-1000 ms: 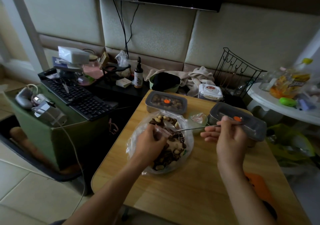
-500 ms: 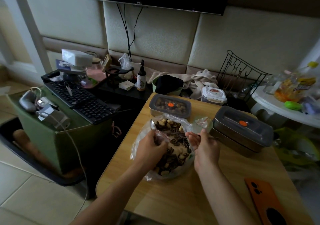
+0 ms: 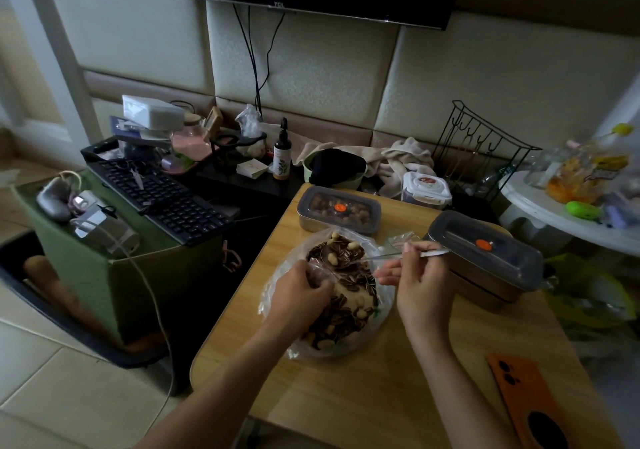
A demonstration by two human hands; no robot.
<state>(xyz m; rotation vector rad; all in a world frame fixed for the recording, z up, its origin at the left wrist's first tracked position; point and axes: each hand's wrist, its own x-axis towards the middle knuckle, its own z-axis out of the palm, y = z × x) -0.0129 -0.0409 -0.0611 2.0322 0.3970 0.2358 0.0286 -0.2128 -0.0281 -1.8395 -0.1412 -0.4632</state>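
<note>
A plate wrapped in a clear plastic bag sits on the wooden table; it holds sunflower seeds and peanuts. My left hand grips the crumpled plastic at the plate's left side. My right hand pinches the handle of a metal spoon, whose bowl lies over the seed pile with a few nuts in it.
Two lidded steel boxes stand behind the plate: a small one with nuts, a larger one at the right. An orange phone lies near the front right edge. A keyboard and clutter fill the left, a wire rack the back.
My right hand drew back to the right with the spoon, from over the plate's far left to its middle. The left hand stayed on the plastic.
</note>
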